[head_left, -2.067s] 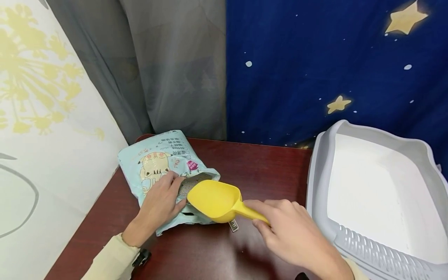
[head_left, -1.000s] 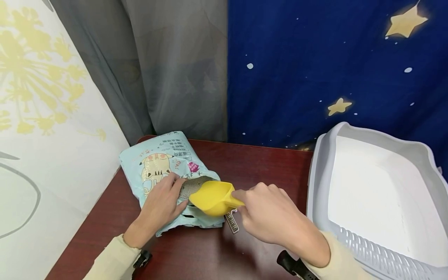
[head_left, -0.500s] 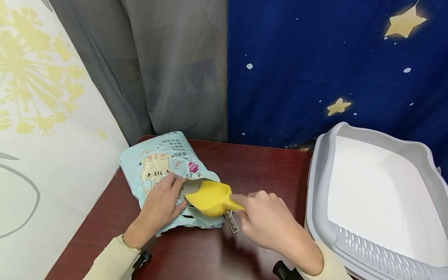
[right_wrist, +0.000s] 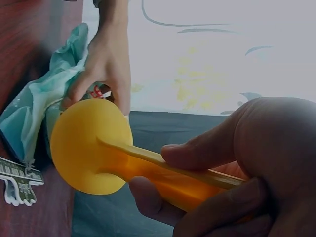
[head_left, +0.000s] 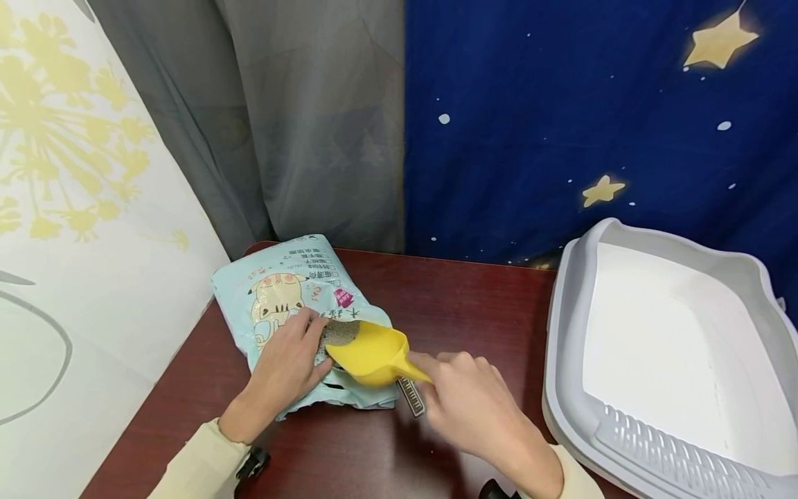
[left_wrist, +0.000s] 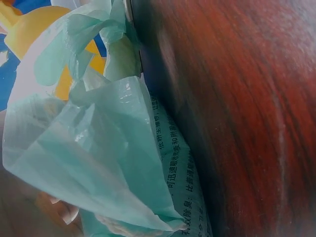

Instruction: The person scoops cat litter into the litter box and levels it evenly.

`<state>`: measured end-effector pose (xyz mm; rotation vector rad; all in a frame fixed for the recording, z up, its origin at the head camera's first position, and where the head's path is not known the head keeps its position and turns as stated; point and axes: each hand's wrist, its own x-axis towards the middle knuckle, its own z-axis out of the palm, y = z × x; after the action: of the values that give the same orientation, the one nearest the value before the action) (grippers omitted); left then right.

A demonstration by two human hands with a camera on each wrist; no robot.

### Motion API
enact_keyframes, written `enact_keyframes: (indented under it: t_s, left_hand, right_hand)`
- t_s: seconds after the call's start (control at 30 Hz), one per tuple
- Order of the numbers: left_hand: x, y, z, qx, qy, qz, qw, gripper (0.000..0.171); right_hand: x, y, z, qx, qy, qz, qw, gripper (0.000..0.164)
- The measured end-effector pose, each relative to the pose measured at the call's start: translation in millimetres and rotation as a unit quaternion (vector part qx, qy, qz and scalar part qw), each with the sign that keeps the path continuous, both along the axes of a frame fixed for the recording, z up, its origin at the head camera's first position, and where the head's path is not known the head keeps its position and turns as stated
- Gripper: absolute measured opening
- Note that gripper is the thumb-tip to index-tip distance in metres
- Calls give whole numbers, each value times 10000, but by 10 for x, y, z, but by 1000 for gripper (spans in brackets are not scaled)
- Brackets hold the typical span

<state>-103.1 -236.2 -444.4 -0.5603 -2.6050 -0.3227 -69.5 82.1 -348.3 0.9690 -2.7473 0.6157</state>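
Note:
A light blue printed bag [head_left: 293,277] lies on the dark red table, its open mouth facing right with grey-brown granules [head_left: 340,333] showing inside. My left hand [head_left: 288,364] grips the bag beside its mouth. My right hand [head_left: 470,402] holds a yellow scoop [head_left: 374,357] by its handle, fingers wrapped around it as the right wrist view shows. The front edge of the scoop is at the granules in the bag's mouth. Crumpled bag plastic [left_wrist: 98,148] fills much of the left wrist view and covers most of my left hand.
A grey-rimmed litter box [head_left: 573,374] with a white inside stands at the right. From under the bag's mouth sticks out a small patterned tag [head_left: 411,396]. Behind the table hang grey and star-printed blue curtains [head_left: 499,138]; a white patterned panel [head_left: 93,277] is at the left.
My right hand has moved the scoop left and slightly down into the bag's mouth, where granules now show at its front edge. The left hand has stayed on the bag.

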Motion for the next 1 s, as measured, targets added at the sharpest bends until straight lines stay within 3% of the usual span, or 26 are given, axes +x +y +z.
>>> enact_keyframes:
  t_s: [0.27, 0.7, 1.0]
  left_hand:
    - [5, -2, 3, 11, -63, 40, 10000, 57]
    - [6, 2, 11, -38, -176, 67, 9998, 59]
    - [13, 15, 19, 11, -285, 122, 9995, 60]
  right_hand:
    - [6, -34, -111, -179, -169, 35, 9997, 36]
    - [-77, -75, -276, -242, -65, 91, 9996, 40]
    - [-10, 47, -433, -462, 37, 115, 9989, 44]
